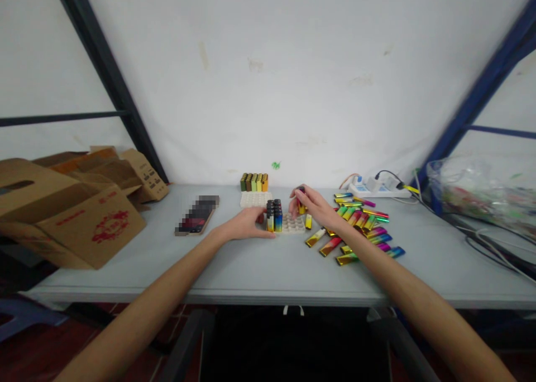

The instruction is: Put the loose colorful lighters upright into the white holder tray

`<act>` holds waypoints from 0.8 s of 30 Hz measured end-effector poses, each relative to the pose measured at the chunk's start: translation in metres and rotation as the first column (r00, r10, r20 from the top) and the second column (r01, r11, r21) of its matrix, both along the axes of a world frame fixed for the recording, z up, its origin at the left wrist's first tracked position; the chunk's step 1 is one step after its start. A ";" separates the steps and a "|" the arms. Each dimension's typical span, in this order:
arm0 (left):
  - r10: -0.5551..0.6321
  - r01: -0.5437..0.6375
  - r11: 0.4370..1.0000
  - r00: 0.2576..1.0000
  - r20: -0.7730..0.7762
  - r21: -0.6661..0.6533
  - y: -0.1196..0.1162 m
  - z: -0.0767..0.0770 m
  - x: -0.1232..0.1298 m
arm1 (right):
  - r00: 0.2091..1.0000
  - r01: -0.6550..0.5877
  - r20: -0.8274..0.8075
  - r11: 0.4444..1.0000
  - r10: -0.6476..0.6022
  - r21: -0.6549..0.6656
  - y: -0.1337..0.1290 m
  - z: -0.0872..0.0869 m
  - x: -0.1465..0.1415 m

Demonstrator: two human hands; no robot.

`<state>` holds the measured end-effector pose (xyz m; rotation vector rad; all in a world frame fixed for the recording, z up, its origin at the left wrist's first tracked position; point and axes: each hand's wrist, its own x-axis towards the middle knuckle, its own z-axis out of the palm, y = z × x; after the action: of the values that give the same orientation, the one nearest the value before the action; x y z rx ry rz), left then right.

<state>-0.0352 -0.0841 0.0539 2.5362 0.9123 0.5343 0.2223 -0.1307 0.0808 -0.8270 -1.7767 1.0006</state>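
A white tray [293, 225] with round holes lies on the table before me, its left end filled with upright lighters [274, 215] with black tops. My left hand [247, 223] curls round that left end, thumb along the front and fingers behind, partly hidden by the lighters. Above the tray's right part, my right hand [312, 203] is closed on a yellow lighter [301, 208], held upright between thumb and fingers. Close to the tray's right end is another yellow lighter [309, 221]. A loose pile of shiny coloured lighters [360, 221] spreads under and beyond my right forearm.
Behind the tray sit a second white holed tray [256, 199] and a block of upright green-to-orange lighters [254, 182] by the wall. A phone [196, 215] lies left, near open cardboard boxes [92, 220]. A power strip [379, 189], cables and a plastic bag [486, 186] are right.
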 end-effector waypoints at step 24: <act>0.031 -0.030 1.000 0.998 -0.050 0.006 0.002 -0.001 0.000 | 0.955 0.223 -0.099 0.898 -0.279 -0.378 0.003 -0.020 -0.025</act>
<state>-0.0351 -0.0821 0.0528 2.5549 0.9700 0.4849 0.1975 -0.1274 0.0606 -1.1476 -1.3309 1.2009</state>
